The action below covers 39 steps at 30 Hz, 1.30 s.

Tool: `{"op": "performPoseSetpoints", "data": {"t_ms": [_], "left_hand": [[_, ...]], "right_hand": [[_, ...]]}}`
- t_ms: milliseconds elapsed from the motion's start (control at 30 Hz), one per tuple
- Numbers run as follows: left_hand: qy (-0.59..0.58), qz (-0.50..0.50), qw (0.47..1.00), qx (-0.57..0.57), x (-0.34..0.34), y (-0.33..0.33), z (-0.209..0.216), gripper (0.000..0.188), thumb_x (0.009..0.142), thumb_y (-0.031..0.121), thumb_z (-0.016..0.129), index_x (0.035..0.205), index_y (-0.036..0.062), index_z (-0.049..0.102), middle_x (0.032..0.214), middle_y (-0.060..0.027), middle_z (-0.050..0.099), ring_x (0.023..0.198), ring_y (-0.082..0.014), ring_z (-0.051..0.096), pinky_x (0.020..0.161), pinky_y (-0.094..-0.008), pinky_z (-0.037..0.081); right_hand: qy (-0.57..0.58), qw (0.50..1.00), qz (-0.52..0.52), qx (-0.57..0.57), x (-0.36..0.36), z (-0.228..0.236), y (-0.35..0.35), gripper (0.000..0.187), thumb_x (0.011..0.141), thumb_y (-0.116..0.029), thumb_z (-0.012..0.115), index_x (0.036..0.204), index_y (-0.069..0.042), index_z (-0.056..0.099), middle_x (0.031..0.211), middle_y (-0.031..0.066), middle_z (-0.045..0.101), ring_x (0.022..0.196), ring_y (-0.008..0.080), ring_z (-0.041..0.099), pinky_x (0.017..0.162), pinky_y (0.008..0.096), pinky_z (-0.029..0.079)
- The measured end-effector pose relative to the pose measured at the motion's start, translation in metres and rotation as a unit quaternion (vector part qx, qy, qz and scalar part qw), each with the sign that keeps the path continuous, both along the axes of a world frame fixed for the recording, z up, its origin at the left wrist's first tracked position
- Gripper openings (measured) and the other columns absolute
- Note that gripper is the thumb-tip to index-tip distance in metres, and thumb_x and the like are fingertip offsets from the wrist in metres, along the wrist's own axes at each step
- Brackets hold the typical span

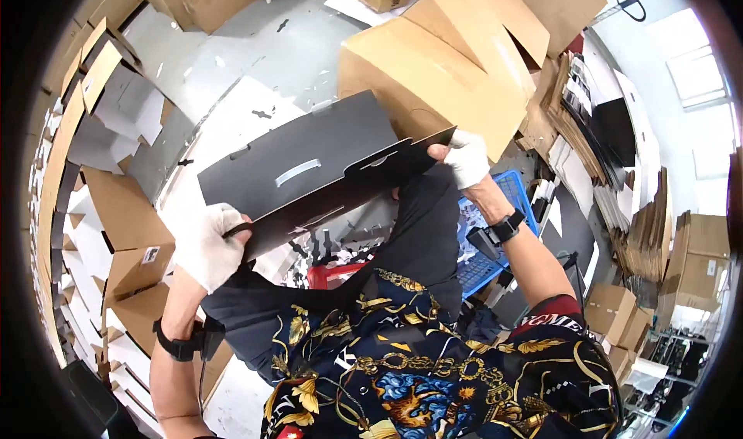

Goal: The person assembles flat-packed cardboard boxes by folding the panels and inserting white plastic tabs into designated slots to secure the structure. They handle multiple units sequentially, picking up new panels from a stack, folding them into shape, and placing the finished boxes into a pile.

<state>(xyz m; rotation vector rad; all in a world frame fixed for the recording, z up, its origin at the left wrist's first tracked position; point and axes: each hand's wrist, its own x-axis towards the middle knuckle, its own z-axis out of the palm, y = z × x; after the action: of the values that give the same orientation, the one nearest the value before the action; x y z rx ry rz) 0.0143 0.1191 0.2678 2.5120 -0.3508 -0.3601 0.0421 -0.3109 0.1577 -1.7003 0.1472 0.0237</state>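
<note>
A black die-cut cardboard sheet (317,141) is stretched between my hands, above my lap. It is bent along a long crease, and a slot through its far panel shows pale. My left hand (210,245), in a white knit glove, is closed around the near left corner, with thumb and fingertips showing. At the far right corner, my right hand (467,159), also gloved, pinches the sheet's edge between thumb and fingers. The sheet tilts, its right end farther from me than its left. Part of my legs is hidden under it.
Beyond the sheet stands a large brown cardboard box (441,63). A blue plastic crate (499,241) is by my right leg, and a red object (331,275) shows between my legs. Folded white-and-brown cartons (128,230) line the left. Flat cardboard stacks (646,226) lean at right; black scraps litter the floor.
</note>
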Motion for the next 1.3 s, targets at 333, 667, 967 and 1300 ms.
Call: {"op": "performPoseSetpoints", "data": {"t_ms": [333, 667, 967, 1300], "left_hand": [[0.057, 0.125, 0.983, -0.124, -0.024, 0.047, -0.004, 0.012, 0.069, -0.010, 0.075, 0.078, -0.0026, 0.074, 0.066, -0.0057, 0.068, 0.060, -0.0113, 0.061, 0.057, -0.0260, 0.048], [0.085, 0.060, 0.983, -0.152, -0.035, 0.045, 0.003, 0.015, 0.069, -0.008, 0.080, 0.078, 0.0011, 0.072, 0.069, -0.0008, 0.066, 0.062, -0.0085, 0.058, 0.057, -0.0247, 0.045], [0.061, 0.031, 0.990, -0.121, -0.013, 0.061, 0.000, 0.015, 0.090, 0.008, 0.072, 0.100, -0.0023, 0.073, 0.090, -0.0060, 0.072, 0.084, -0.0175, 0.065, 0.079, -0.0316, 0.052], [0.271, 0.032, 0.962, -0.015, 0.053, -0.035, 0.037, 0.023, 0.088, 0.012, 0.076, 0.106, -0.0022, 0.073, 0.099, -0.0079, 0.073, 0.089, -0.0198, 0.067, 0.084, -0.0339, 0.053]], "right_hand": [[-0.031, 0.993, 0.102, 0.039, -0.009, -0.003, -0.022, 0.025, 0.078, -0.020, 0.086, 0.095, -0.004, 0.077, 0.078, 0.0028, 0.070, 0.069, 0.0105, 0.059, 0.065, 0.0257, 0.047], [-0.063, 0.917, -0.240, -0.312, 0.024, -0.031, -0.115, 0.019, 0.082, -0.005, 0.072, 0.100, -0.001, 0.073, 0.084, 0.0060, 0.073, 0.072, 0.0134, 0.066, 0.066, 0.0261, 0.052], [0.292, 0.821, -0.478, 0.111, -0.082, -0.334, -0.280, 0.013, 0.089, -0.020, 0.066, 0.090, -0.007, 0.068, 0.079, 0.0090, 0.067, 0.064, 0.0228, 0.063, 0.058, 0.0399, 0.050], [0.431, 0.694, -0.441, -0.371, -0.052, -0.350, -0.219, 0.025, 0.084, -0.027, 0.068, 0.093, -0.004, 0.075, 0.094, 0.0240, 0.073, 0.094, 0.0406, 0.072, 0.081, 0.0461, 0.057]]}}
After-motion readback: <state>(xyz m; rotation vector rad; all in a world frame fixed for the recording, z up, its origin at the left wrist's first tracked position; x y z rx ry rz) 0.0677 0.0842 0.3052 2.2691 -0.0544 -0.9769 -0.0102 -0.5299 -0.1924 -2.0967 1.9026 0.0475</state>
